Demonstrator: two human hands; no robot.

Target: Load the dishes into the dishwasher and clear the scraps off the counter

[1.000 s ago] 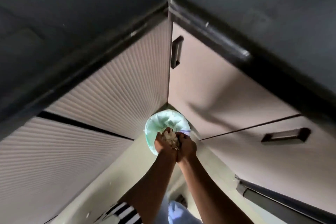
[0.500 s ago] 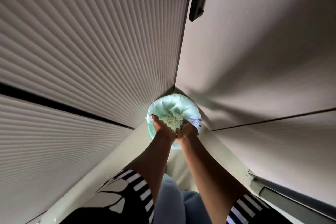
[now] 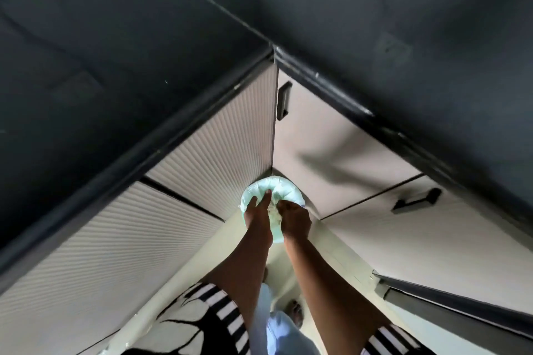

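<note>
Nearest: striped top, pale trousers, one bare foot on the cream floor. Both forearms reach down and forward into the cabinet corner.

Left hand: fingers straight, nothing grasped, tips over the bin mouth. Right hand: fingers curled round a pale clump of scraps, which sits between the two hands, right above the opening. The small bin has a pale green liner and stands on the floor, tucked into the corner where the two cabinet runs meet.

Step, as I judge it: the scrap-clearing half, at the dump point, with scraps over the bin but not yet all let go. The next move calls for loosening the right hand's fingers and wiping the palms together low over the liner so bits fall inside and not on the floor. Crumbly stuff; likely to stick to skin.

Beyond: ribbed cabinet door on the left run, flat cabinet door on the right with a dark vertical handle, and a drawer handle further right. The dark bar low right may be an appliance front, cannot tell. No dishes or dishwasher rack in view. The dark L-shaped countertop overhangs both runs; a few pale specks on it.
</note>
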